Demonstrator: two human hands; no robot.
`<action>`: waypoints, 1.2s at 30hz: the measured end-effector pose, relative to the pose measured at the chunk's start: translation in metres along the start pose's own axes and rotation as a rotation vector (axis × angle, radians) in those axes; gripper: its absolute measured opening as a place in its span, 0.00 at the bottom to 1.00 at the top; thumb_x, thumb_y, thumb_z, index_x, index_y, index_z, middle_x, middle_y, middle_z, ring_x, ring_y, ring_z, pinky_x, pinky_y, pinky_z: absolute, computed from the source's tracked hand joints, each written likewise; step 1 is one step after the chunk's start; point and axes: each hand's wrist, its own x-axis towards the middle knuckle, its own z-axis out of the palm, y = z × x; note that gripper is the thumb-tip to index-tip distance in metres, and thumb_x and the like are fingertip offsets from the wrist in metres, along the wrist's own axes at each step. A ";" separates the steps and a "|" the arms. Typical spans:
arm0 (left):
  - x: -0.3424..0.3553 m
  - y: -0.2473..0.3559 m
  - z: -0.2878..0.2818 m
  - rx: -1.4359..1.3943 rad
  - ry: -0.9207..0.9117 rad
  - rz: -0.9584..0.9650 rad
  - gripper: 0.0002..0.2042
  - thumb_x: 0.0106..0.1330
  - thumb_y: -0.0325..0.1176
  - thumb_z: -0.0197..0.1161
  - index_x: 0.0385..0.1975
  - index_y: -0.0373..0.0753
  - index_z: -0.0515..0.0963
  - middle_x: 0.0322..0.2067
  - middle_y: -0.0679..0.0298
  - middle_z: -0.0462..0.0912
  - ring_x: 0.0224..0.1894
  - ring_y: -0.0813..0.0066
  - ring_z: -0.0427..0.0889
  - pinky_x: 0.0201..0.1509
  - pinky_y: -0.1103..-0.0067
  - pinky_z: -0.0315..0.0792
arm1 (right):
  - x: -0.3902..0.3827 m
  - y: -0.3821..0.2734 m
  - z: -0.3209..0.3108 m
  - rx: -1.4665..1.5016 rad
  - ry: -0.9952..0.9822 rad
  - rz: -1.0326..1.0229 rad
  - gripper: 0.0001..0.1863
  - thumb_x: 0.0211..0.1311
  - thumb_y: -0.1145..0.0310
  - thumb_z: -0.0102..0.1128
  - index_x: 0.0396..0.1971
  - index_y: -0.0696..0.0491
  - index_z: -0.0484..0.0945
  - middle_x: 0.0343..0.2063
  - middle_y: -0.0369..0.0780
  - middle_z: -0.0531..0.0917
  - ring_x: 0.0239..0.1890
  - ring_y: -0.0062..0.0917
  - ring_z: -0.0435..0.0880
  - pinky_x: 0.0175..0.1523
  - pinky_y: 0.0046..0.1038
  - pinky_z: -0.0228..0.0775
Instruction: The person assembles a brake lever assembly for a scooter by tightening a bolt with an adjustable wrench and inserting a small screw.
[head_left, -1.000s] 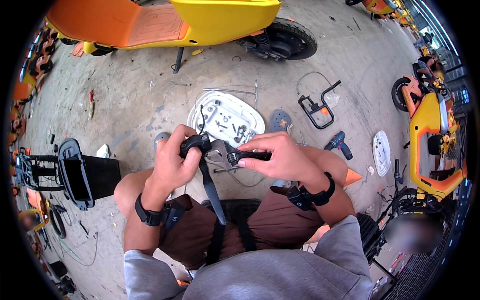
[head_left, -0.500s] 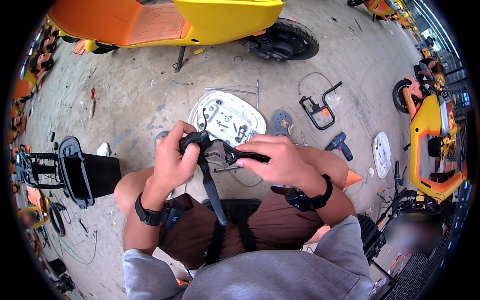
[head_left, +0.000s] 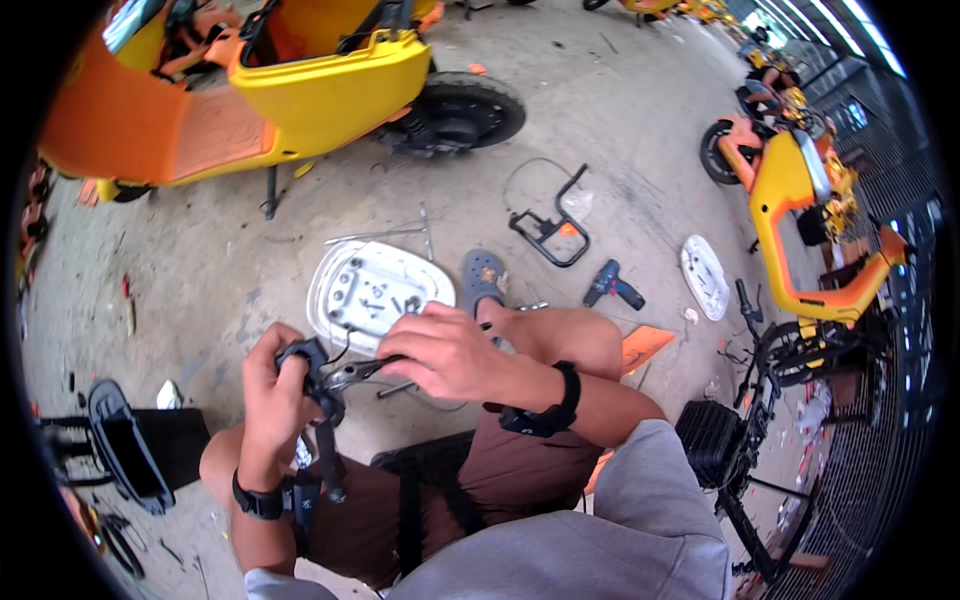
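My left hand (head_left: 265,395) is closed around the clamp end of a black brake lever (head_left: 327,455), whose long blade hangs down over my left thigh. In my right hand (head_left: 440,350) are pliers (head_left: 350,376) with a metal head and dark handles, gripped by bent fingers. The pliers' head meets the lever's pivot area; the exact contact point is blurred. Just beyond both hands, a white tray-like cover (head_left: 320,300) lies on the floor with several bolts, washers and small metal parts in it.
A yellow and orange scooter (head_left: 335,115) stands ahead on the left, another scooter (head_left: 775,240) at the right. On the floor are a cordless drill (head_left: 613,284), a black tubular frame (head_left: 548,238), a white oval cover (head_left: 705,278) and, at left, a black box (head_left: 180,435).
My view has swung to the right, so the scene sits further left. The pliers' head has turned and now sits against the lever, with my right hand higher over the tray.
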 end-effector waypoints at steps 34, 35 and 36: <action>-0.005 0.003 0.013 0.017 0.120 0.217 0.02 0.59 0.22 0.52 0.30 0.32 0.69 0.19 0.69 0.69 0.21 0.86 0.63 0.24 0.83 0.57 | 0.034 -0.021 0.024 1.063 0.027 0.829 0.20 0.55 0.61 0.72 0.42 0.57 0.79 0.18 0.25 0.68 0.16 0.09 0.60 0.23 0.19 0.50; -0.006 0.003 0.014 -0.005 0.123 0.208 0.02 0.59 0.22 0.52 0.30 0.33 0.69 0.19 0.70 0.68 0.22 0.86 0.62 0.24 0.83 0.57 | 0.033 -0.020 0.024 1.054 0.016 0.832 0.20 0.55 0.61 0.72 0.43 0.57 0.79 0.17 0.25 0.67 0.16 0.09 0.60 0.22 0.19 0.49; -0.008 0.003 0.014 -0.027 0.128 0.199 0.02 0.59 0.22 0.52 0.30 0.33 0.69 0.19 0.70 0.68 0.22 0.87 0.62 0.24 0.83 0.56 | 0.033 -0.020 0.024 1.044 0.003 0.835 0.21 0.55 0.61 0.72 0.44 0.57 0.79 0.17 0.25 0.67 0.16 0.09 0.59 0.22 0.19 0.48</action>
